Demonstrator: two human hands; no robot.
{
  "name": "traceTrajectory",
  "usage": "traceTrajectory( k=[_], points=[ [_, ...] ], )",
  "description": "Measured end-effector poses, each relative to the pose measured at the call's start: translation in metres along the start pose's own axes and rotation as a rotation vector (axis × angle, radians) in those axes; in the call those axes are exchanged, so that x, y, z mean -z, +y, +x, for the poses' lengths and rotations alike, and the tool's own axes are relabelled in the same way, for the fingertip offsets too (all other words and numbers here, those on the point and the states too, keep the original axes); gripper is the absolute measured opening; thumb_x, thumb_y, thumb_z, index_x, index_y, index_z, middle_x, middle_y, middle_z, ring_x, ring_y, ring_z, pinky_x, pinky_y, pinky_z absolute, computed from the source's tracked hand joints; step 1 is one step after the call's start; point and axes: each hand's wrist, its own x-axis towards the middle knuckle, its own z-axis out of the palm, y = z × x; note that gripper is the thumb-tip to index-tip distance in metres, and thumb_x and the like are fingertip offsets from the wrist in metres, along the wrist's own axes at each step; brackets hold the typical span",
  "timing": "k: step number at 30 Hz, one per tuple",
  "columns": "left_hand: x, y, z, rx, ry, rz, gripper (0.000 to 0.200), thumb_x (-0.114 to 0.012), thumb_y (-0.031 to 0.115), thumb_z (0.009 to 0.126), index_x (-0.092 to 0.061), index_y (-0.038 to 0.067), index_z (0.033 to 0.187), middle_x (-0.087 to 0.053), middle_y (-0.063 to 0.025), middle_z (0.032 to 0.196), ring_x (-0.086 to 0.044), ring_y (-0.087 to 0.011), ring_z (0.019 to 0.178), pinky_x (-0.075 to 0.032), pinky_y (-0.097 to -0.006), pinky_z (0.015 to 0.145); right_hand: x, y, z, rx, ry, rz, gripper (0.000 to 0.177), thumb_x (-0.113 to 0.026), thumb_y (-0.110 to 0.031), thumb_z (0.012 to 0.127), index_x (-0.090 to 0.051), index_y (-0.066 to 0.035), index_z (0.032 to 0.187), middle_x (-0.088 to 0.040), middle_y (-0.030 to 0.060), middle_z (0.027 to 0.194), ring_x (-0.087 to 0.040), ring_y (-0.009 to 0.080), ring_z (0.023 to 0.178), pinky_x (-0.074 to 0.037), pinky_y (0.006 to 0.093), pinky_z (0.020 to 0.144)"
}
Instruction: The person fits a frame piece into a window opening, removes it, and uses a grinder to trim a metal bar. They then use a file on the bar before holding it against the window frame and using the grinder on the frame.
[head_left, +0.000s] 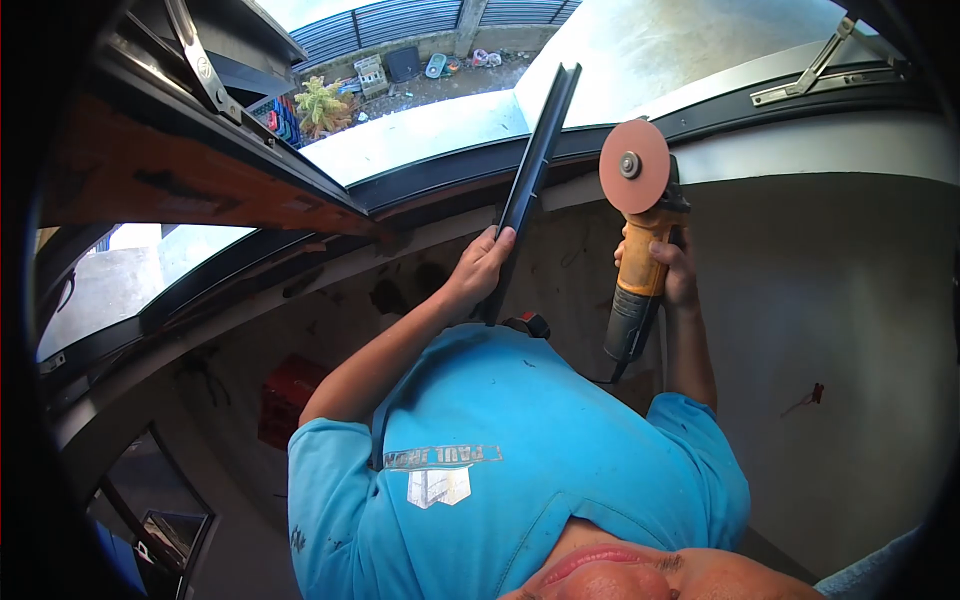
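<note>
My left hand (480, 264) is closed around a long, thin black metal channel (534, 175), which tilts up and to the right, its far end over the window opening. In my right hand (678, 262) is a yellow and black angle grinder (640, 262), gripped around its body. The grinder's reddish flat disc (650, 152) faces me and stands apart from the channel, to its right. The disc's edge looks sharp rather than blurred. Past the grinder's lower end, a cord runs down behind my shirt.
A dark window frame (430, 184) curves across ahead, with metal stay arms (205, 75) at left and another hinge arm (825, 65) at right. A rust-coloured beam (200, 185) juts in from the left. A red box-like object (290, 400) lies below. Outside are a plant (322, 106) and fence.
</note>
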Motion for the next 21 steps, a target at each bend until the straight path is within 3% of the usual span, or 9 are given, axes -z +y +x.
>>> traceTrajectory(
  k=[2, 3, 8, 9, 11, 14, 21],
  points=[
    [-0.016, -0.017, 0.013, 0.060, 0.085, -0.301, 0.035, -0.044, 0.044, 0.108, -0.053, 0.013, 0.094, -0.049, 0.0030, 0.074, -0.045, -0.0065, 0.062, -0.039, -0.0231, 0.056, -0.004, -0.003, 0.007, -0.079, -0.054, 0.031, 0.048, -0.062, -0.013, 0.084, -0.046, 0.004, 0.126, -0.062, 0.0186, 0.099, -0.071, 0.0291, 0.081, -0.063, 0.0419, 0.073],
    [-0.023, -0.031, 0.022, 0.048, 0.087, -0.336, 0.036, -0.040, 0.043, 0.109, -0.051, 0.014, 0.091, -0.047, 0.0035, 0.071, -0.044, -0.0086, 0.056, -0.040, -0.0244, 0.052, -0.002, 0.000, 0.008, -0.088, -0.037, -0.038, 0.050, -0.061, -0.019, 0.085, -0.050, 0.006, 0.126, -0.064, 0.0216, 0.104, -0.072, 0.0301, 0.081, -0.063, 0.0416, 0.073],
    [-0.059, -0.021, 0.040, 0.048, 0.048, -0.642, 0.039, -0.039, 0.045, 0.109, -0.050, 0.014, 0.088, -0.046, 0.0032, 0.069, -0.044, -0.0075, 0.056, -0.039, -0.0247, 0.051, -0.002, 0.004, 0.020, -0.183, -0.029, -0.007, 0.050, -0.059, -0.017, 0.085, -0.048, 0.006, 0.128, -0.064, 0.0211, 0.103, -0.072, 0.0305, 0.082, -0.062, 0.0405, 0.072],
    [-0.065, -0.014, 0.041, 0.057, 0.055, -0.712, 0.042, -0.039, 0.047, 0.109, -0.051, 0.013, 0.086, -0.047, 0.0032, 0.067, -0.044, -0.0070, 0.053, -0.039, -0.0253, 0.050, -0.002, 0.003, 0.022, -0.216, -0.055, 0.021, 0.053, -0.061, -0.015, 0.085, -0.042, 0.002, 0.132, -0.061, 0.0200, 0.107, -0.072, 0.0303, 0.083, -0.062, 0.0408, 0.073],
    [-0.074, -0.018, 0.049, 0.040, 0.059, -0.722, 0.042, -0.039, 0.047, 0.109, -0.050, 0.013, 0.086, -0.047, 0.0032, 0.067, -0.044, -0.0067, 0.053, -0.039, -0.0250, 0.049, 0.002, 0.007, 0.025, -0.261, -0.076, 0.041, 0.060, -0.062, -0.013, 0.084, -0.034, -0.003, 0.137, -0.058, 0.0190, 0.111, -0.072, 0.0296, 0.083, -0.063, 0.0409, 0.074],
    [-0.080, -0.011, 0.050, 0.020, 0.083, -0.731, 0.042, -0.039, 0.047, 0.109, -0.049, 0.013, 0.086, -0.046, 0.0034, 0.065, -0.044, -0.0063, 0.053, -0.038, -0.0243, 0.049, -0.004, 0.003, 0.028, -0.240, -0.098, -0.014, 0.049, -0.058, -0.015, 0.086, -0.046, 0.003, 0.129, -0.063, 0.0193, 0.105, -0.072, 0.0299, 0.082, -0.063, 0.0415, 0.073],
    [-0.089, -0.011, 0.056, -0.025, 0.128, -0.707, 0.040, -0.038, 0.045, 0.109, -0.050, 0.015, 0.085, -0.044, 0.0048, 0.063, -0.043, -0.0052, 0.052, -0.036, -0.0240, 0.048, -0.009, -0.003, 0.037, -0.259, -0.122, -0.072, 0.051, -0.059, -0.014, 0.087, -0.039, 0.000, 0.132, -0.062, 0.0186, 0.105, -0.073, 0.0296, 0.082, -0.064, 0.0410, 0.073]
  ],
)
